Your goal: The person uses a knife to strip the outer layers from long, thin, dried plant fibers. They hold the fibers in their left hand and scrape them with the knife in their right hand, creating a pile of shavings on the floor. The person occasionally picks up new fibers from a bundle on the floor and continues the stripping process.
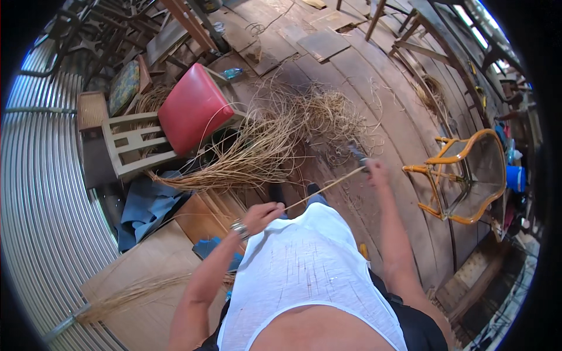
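Note:
My left hand (264, 217), below a wristwatch, is closed around one end of a thin rattan cane (328, 186). The cane runs up and to the right, pulled fairly straight, to my right hand (376, 173). That hand grips a small knife (356, 153) with a dark blade pointing away from me, and the cane's far end meets the knife beside my fingers. Just beyond, a large bundle of long rattan canes (246, 161) spreads across the floor. It ends in a tangled heap of shavings (331, 114).
On the left lies a tipped chair with a red seat (193, 108), beside a corrugated metal wall (41, 205). An orange-brown rattan chair frame (462, 158) is at the right. Wooden floorboards (374, 76) have loose, raised pieces. A blue cloth (146, 205) and wooden boards lie near my left.

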{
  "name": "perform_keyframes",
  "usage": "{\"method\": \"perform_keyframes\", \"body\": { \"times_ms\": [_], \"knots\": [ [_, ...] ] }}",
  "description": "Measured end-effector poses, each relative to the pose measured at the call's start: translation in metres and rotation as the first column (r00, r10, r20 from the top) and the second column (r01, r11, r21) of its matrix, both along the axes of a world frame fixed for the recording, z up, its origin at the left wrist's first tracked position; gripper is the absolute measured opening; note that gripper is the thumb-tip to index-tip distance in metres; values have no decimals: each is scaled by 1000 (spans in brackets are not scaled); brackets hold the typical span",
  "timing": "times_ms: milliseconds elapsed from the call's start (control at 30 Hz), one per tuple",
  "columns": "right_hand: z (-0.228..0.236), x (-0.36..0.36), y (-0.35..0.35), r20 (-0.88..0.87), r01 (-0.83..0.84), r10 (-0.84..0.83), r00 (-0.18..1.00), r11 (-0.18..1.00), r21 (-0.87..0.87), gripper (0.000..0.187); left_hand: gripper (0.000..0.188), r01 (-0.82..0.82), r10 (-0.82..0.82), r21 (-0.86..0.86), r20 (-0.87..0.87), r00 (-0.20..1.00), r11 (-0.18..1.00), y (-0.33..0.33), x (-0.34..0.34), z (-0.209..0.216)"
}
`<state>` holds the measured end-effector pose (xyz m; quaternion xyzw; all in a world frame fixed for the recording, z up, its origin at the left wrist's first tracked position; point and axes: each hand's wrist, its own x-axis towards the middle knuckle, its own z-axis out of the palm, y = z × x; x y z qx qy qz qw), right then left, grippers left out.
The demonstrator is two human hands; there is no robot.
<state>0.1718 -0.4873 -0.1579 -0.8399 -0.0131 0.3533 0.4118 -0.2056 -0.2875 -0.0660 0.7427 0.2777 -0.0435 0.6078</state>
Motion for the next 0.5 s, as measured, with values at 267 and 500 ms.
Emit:
{"method": "perform_keyframes", "body": {
  "times_ms": [267, 500],
  "knots": [
    [45, 168, -71, 256, 197, -173, 951, 978, -67, 37, 18, 122, 339, 488, -745, 575, 865, 64, -409, 10],
    [70, 227, -53, 259, -19, 30, 965, 999, -44, 31, 29, 509, 468, 354, -877, -111, 784, 26, -438, 7]
  ]
}}
